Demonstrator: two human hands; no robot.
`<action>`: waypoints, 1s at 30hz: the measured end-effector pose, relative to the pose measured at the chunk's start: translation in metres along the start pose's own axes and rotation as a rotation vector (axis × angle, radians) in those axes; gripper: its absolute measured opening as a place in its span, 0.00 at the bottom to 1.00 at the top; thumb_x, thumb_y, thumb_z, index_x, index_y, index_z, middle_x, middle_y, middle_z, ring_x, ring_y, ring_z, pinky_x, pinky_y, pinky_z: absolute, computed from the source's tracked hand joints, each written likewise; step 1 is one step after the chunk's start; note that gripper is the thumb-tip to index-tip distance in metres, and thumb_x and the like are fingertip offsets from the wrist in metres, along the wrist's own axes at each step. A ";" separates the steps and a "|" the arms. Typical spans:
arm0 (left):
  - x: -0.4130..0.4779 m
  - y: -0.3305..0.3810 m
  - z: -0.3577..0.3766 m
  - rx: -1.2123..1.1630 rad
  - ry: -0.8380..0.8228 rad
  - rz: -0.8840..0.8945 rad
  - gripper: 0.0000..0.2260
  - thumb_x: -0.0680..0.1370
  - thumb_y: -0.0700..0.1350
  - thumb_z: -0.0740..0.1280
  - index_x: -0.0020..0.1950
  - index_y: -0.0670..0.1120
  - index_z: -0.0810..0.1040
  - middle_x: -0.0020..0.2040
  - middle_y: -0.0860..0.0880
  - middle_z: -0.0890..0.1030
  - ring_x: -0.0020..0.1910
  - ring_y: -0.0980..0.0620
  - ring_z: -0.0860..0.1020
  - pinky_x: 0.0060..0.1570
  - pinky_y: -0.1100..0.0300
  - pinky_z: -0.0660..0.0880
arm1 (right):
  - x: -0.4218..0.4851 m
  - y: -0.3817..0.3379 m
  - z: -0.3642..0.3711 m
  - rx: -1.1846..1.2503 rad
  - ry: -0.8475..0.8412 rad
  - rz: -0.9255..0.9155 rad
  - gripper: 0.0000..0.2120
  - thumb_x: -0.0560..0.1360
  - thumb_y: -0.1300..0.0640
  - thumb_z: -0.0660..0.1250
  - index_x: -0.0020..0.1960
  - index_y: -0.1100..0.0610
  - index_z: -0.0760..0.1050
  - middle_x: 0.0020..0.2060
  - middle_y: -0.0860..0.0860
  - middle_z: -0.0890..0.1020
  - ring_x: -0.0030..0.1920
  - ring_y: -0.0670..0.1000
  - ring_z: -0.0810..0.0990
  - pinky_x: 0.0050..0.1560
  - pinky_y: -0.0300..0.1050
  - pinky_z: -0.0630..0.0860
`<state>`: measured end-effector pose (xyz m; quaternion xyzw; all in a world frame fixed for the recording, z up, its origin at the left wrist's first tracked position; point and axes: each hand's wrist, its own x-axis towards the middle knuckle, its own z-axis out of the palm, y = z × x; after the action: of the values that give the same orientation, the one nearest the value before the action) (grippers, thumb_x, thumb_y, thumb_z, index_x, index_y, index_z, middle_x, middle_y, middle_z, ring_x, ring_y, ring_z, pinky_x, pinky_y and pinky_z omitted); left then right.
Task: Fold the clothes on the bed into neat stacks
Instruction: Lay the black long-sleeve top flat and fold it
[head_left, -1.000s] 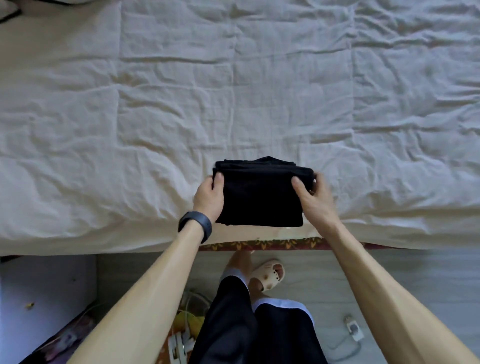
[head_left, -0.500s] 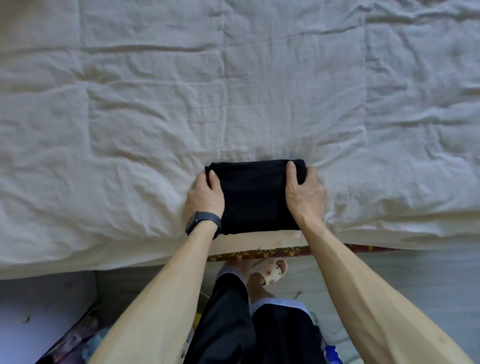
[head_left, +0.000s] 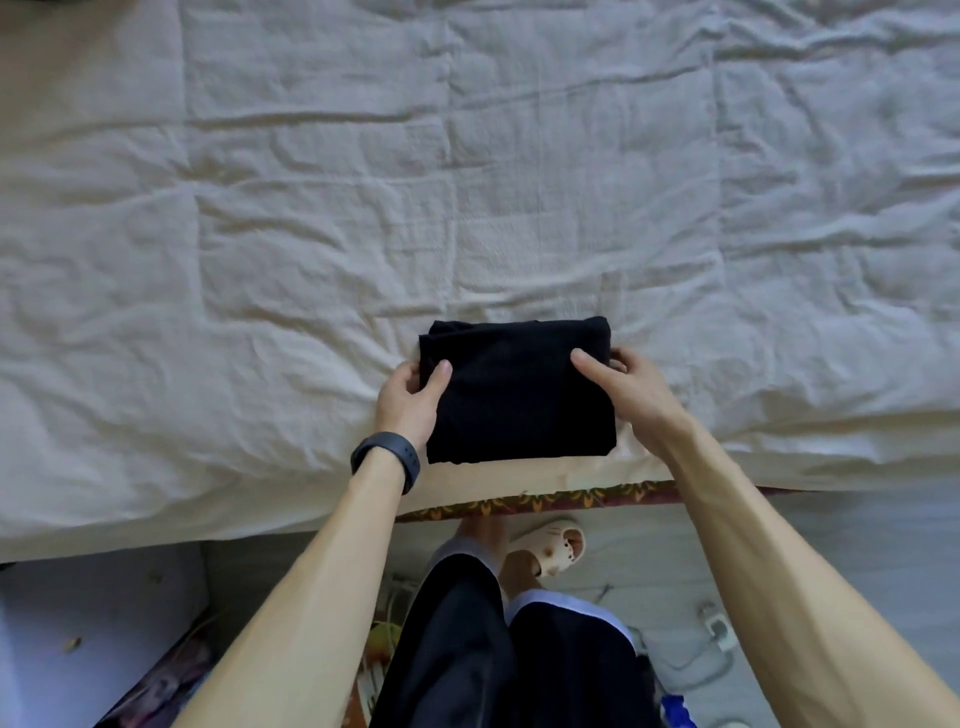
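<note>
A black garment (head_left: 514, 395), folded into a compact rectangle, sits at the near edge of the bed (head_left: 260, 234). My left hand (head_left: 410, 402), with a dark band on its wrist, grips the garment's left side, thumb on top and fingers under the edge. On the right side my right hand (head_left: 626, 392) holds it the same way, thumb over the top and fingers behind the right edge. No other clothes show on the bed.
The bed is covered by a wrinkled cream quilt whose edge runs across the lower third of the view. Below it are my legs in black trousers (head_left: 519, 649), a cream sandal (head_left: 550, 545), cables and a plug (head_left: 719, 626) on the floor.
The hands went from pressing the folded garment flat to gripping its sides; its near edge now looks slightly raised off the quilt. The view shifted a little.
</note>
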<state>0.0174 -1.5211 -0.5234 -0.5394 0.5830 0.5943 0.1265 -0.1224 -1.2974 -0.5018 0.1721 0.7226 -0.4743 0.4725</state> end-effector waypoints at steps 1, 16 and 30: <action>0.001 0.001 0.000 -0.029 0.006 0.019 0.07 0.79 0.55 0.70 0.53 0.55 0.76 0.51 0.59 0.80 0.48 0.62 0.79 0.35 0.73 0.74 | 0.003 0.000 -0.001 0.044 -0.036 -0.010 0.20 0.76 0.45 0.74 0.63 0.51 0.75 0.59 0.51 0.83 0.53 0.49 0.86 0.48 0.45 0.83; -0.102 0.060 0.006 -0.154 -0.103 0.306 0.05 0.79 0.50 0.71 0.54 0.56 0.79 0.45 0.49 0.87 0.44 0.48 0.86 0.41 0.51 0.82 | -0.119 -0.005 -0.066 0.292 -0.059 -0.350 0.18 0.77 0.54 0.74 0.65 0.45 0.76 0.57 0.48 0.85 0.56 0.51 0.85 0.44 0.47 0.83; -0.450 0.314 0.152 -0.051 -0.760 0.828 0.09 0.73 0.53 0.76 0.52 0.56 0.82 0.48 0.46 0.86 0.44 0.46 0.85 0.38 0.54 0.81 | -0.482 -0.078 -0.313 0.369 0.511 -0.998 0.23 0.70 0.49 0.77 0.63 0.45 0.78 0.56 0.46 0.84 0.61 0.53 0.83 0.59 0.62 0.81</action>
<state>-0.1282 -1.2703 -0.0335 -0.0164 0.6449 0.7608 0.0710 -0.1017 -0.9741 -0.0209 -0.0005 0.7125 -0.7008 -0.0349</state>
